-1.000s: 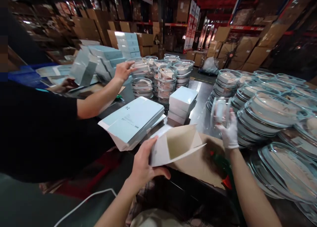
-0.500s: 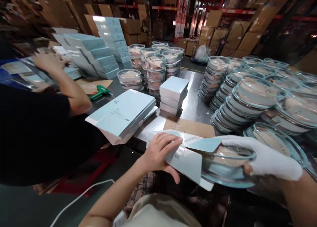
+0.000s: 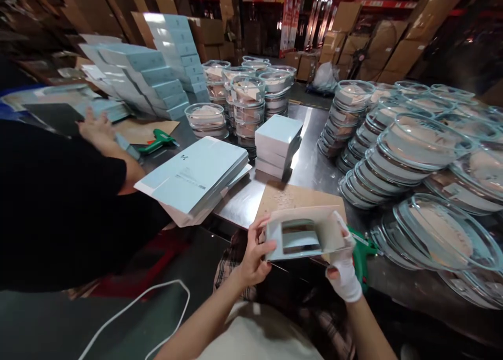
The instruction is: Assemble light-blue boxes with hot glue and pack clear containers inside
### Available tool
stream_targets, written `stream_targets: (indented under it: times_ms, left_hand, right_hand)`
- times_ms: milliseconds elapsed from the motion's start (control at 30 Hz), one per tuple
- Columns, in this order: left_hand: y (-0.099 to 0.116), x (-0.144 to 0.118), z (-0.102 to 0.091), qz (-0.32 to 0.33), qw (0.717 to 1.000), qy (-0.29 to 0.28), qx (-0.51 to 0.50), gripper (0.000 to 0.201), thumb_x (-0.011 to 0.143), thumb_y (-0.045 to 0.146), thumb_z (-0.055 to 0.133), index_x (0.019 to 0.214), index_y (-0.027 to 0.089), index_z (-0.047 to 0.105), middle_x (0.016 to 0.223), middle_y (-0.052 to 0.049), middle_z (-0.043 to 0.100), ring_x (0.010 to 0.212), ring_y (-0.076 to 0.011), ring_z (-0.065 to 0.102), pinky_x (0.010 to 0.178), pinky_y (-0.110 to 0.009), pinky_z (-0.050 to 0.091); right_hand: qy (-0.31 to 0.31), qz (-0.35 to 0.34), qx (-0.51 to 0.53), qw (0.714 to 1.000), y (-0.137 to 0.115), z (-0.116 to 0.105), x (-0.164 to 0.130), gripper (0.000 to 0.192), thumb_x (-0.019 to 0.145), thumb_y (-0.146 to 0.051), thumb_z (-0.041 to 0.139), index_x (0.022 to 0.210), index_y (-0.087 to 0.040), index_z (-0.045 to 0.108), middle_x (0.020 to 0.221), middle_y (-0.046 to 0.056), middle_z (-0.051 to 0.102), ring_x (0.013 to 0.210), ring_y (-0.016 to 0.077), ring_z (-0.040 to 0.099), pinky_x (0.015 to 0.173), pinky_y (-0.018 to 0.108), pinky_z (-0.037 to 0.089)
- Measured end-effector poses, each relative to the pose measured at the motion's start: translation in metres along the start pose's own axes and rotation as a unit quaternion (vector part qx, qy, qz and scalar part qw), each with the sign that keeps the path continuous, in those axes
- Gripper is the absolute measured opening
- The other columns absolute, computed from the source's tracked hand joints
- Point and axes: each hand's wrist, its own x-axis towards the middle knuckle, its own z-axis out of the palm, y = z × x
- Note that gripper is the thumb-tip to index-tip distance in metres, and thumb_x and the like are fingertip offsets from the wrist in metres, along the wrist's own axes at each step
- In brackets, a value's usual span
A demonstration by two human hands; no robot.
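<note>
My left hand (image 3: 254,250) grips the left end of an open white carton (image 3: 304,235), held over the near edge of the steel table (image 3: 310,166). My right hand (image 3: 343,265), in a white glove, holds the carton's right end. A clear glass dish (image 3: 301,238) shows inside the carton's open mouth. Tilted stacks of glass dishes (image 3: 396,155) lie to the right. A pile of flat light-blue cartons (image 3: 196,179) rests to the left, and a small stack of closed white boxes (image 3: 278,146) stands behind the carton.
A person in a black shirt (image 3: 58,203) stands at left, a hand (image 3: 96,132) on flat cartons. Green glue guns lie by that hand (image 3: 157,140) and under my right hand (image 3: 361,244). Round lidded containers (image 3: 247,103) and blue boxes (image 3: 137,77) fill the back.
My gloved right hand took a glass dish from the stacks and slid it into the carton. Both hands now hold the carton's ends. The other person's arm moved back left.
</note>
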Motion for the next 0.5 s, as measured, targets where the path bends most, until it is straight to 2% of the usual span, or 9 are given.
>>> stream_targets:
  times_ms: [67,100,200,267,300,367,400,467,500]
  left_hand:
    - [0.003,0.004,-0.004,-0.011,1.000,-0.013,-0.003,0.052,0.096,0.074,0.052,0.116,0.030,0.071,0.150,-0.012,0.049,0.129,-0.0343,0.063,0.099,-0.048,0.057]
    - [0.004,0.005,-0.004,-0.028,1.000,0.001,-0.006,0.053,0.094,0.075,0.054,0.110,0.027,0.072,0.145,-0.013,0.052,0.125,-0.0332,0.065,0.097,-0.047,0.057]
    - [0.008,0.003,0.001,-0.079,0.993,0.087,0.000,0.046,0.094,0.066,0.065,0.119,0.028,0.065,0.129,-0.012,0.061,0.115,-0.0280,0.067,0.093,-0.041,0.056]
    - [0.009,0.002,0.003,-0.101,0.988,0.114,0.004,0.054,0.092,0.068,0.068,0.129,0.029,0.059,0.126,-0.011,0.063,0.115,-0.0274,0.067,0.092,-0.041,0.057]
    - [0.009,0.003,0.002,-0.097,0.990,0.101,0.005,0.057,0.090,0.071,0.068,0.128,0.029,0.061,0.127,-0.012,0.063,0.114,-0.0278,0.068,0.092,-0.041,0.057]
    - [0.009,0.008,-0.004,-0.068,0.996,0.047,0.012,0.054,0.089,0.072,0.069,0.118,0.027,0.071,0.130,-0.013,0.062,0.113,-0.0285,0.069,0.092,-0.041,0.058]
    - [0.008,0.011,-0.009,-0.048,0.998,0.026,0.015,0.051,0.089,0.070,0.070,0.112,0.025,0.076,0.131,-0.013,0.062,0.111,-0.0282,0.069,0.092,-0.040,0.057]
    - [0.006,0.019,-0.017,-0.018,1.000,0.007,0.008,0.048,0.089,0.068,0.071,0.110,0.025,0.080,0.130,-0.012,0.062,0.108,-0.0264,0.070,0.090,-0.038,0.057]
    - [0.006,0.022,-0.020,-0.012,1.000,0.003,0.001,0.051,0.088,0.069,0.071,0.112,0.025,0.080,0.131,-0.012,0.061,0.109,-0.0265,0.070,0.091,-0.038,0.057]
  right_hand:
    - [-0.027,-0.005,0.027,0.999,-0.005,0.018,0.003,0.077,0.083,-0.092,0.049,0.123,-0.028,0.063,0.163,0.013,0.042,0.151,0.0422,0.045,0.122,0.062,0.040]
    - [-0.010,0.019,0.037,0.999,-0.010,0.027,0.006,0.069,0.089,-0.087,0.049,0.118,-0.027,0.065,0.160,0.013,0.046,0.147,0.0402,0.050,0.121,0.060,0.042]
    - [0.129,0.134,0.038,0.982,-0.032,0.053,0.019,0.045,0.097,-0.060,0.062,0.125,-0.026,0.059,0.148,0.015,0.058,0.133,0.0313,0.062,0.114,0.051,0.050]
    - [0.187,0.173,0.061,0.965,-0.045,0.062,0.028,0.053,0.092,-0.043,0.071,0.137,-0.028,0.047,0.148,0.014,0.057,0.127,0.0268,0.065,0.107,0.045,0.055]
    - [0.190,0.179,0.082,0.962,-0.050,0.061,0.031,0.060,0.091,-0.039,0.072,0.141,-0.030,0.042,0.151,0.014,0.055,0.127,0.0252,0.066,0.105,0.043,0.057]
    - [0.172,0.195,0.095,0.961,-0.056,0.047,0.032,0.062,0.092,-0.040,0.070,0.145,-0.032,0.039,0.154,0.013,0.054,0.126,0.0240,0.067,0.102,0.041,0.058]
    - [0.157,0.206,0.070,0.963,-0.055,0.033,0.028,0.058,0.093,-0.045,0.067,0.144,-0.031,0.044,0.152,0.013,0.056,0.126,0.0251,0.067,0.104,0.042,0.057]
    - [0.150,0.250,-0.061,0.955,-0.048,-0.003,0.014,0.051,0.093,-0.060,0.061,0.131,-0.026,0.061,0.141,0.015,0.065,0.125,0.0319,0.067,0.109,0.051,0.052]
    - [0.152,0.285,-0.156,0.933,-0.042,-0.023,0.005,0.053,0.091,-0.066,0.058,0.121,-0.023,0.068,0.133,0.017,0.069,0.124,0.0370,0.066,0.111,0.057,0.049]
